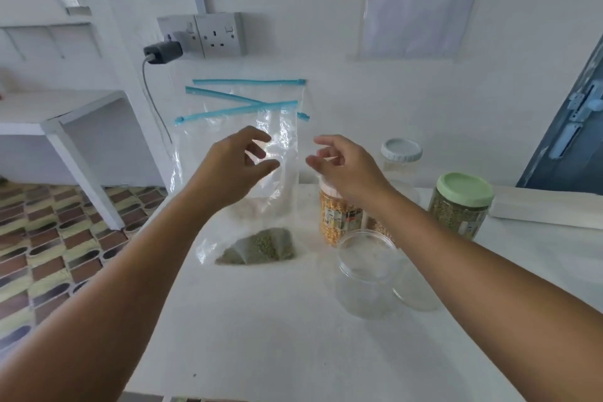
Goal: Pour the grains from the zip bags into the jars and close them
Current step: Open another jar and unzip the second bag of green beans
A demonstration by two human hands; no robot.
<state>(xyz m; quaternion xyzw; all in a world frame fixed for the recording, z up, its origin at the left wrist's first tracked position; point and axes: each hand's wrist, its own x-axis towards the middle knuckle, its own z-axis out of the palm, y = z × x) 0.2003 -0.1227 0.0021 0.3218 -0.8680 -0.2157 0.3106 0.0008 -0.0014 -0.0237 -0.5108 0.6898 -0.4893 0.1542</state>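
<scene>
A clear zip bag [284, 127] with a blue zip stands on the white table [293, 343], leaning on the wall. A small heap of green grains [264, 245] lies in its bottom. Two more blue-zip bags [248, 83] lean behind it. My left hand [235, 166] hovers at the bag's middle with thumb and fingers spread, and I cannot tell whether it touches the plastic. My right hand [346, 163] is just right of the bag, loosely curled and holding nothing. An open, empty clear jar [365, 274] stands below my right forearm.
A jar of yellow corn [336, 222] sits under my right wrist. A green-lidded jar of green grains [460, 206] and a white-lidded empty jar [401, 157] stand further right. A charger [161, 52] is plugged into the wall sockets. The table's left edge drops to tiled floor [49, 254].
</scene>
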